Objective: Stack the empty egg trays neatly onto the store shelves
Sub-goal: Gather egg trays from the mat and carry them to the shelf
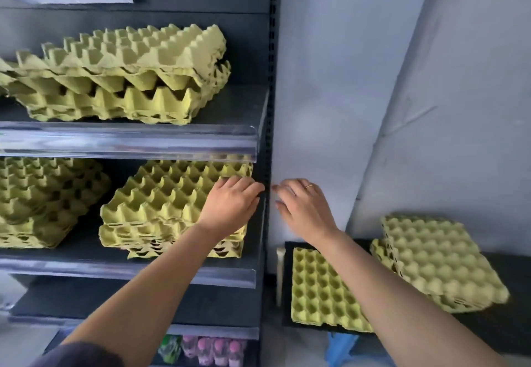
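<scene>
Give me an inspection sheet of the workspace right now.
Surface: dark shelves with clear front strips; dark table at right.
Job's things (egg trays): top-shelf stack, askew; left middle stack; right middle stack; single tray and table stack on the table.
Clutter: bottles on a lower shelf; unclear blue item below the table.
Grips: left hand rests on the right middle stack, fingers bent at its right edge; right hand beside the shelf upright, holds nothing.
Cables: nothing seen.
Surroundings: pale wall.

no legible text, labels, numbers, signs
</scene>
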Demonstrator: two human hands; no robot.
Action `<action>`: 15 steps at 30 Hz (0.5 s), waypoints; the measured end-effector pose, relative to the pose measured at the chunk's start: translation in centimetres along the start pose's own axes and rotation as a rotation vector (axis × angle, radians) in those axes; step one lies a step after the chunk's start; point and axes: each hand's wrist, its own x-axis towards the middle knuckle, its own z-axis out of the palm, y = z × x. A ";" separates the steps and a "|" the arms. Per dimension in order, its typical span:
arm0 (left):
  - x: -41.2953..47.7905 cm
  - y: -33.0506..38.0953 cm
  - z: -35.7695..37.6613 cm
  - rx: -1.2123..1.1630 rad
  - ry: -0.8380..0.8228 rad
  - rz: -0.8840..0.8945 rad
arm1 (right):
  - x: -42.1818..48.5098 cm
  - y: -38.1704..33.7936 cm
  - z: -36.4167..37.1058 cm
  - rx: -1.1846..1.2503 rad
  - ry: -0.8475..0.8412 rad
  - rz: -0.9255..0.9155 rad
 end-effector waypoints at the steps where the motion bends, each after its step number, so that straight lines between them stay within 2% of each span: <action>1: 1.2 1.7 0.2 -0.016 0.017 0.019 | -0.8 1.7 -0.9 -0.026 0.023 0.014; 6: 7.0 11.4 1.9 -0.071 0.103 0.054 | -6.2 11.1 -6.3 -0.063 0.099 0.082; 10: 10.6 20.1 4.4 -0.119 0.076 0.090 | -12.1 18.6 -9.6 -0.114 0.003 0.159; 15: 14.0 28.9 8.1 -0.217 -0.047 0.179 | -18.4 26.6 -11.8 -0.146 -0.128 0.279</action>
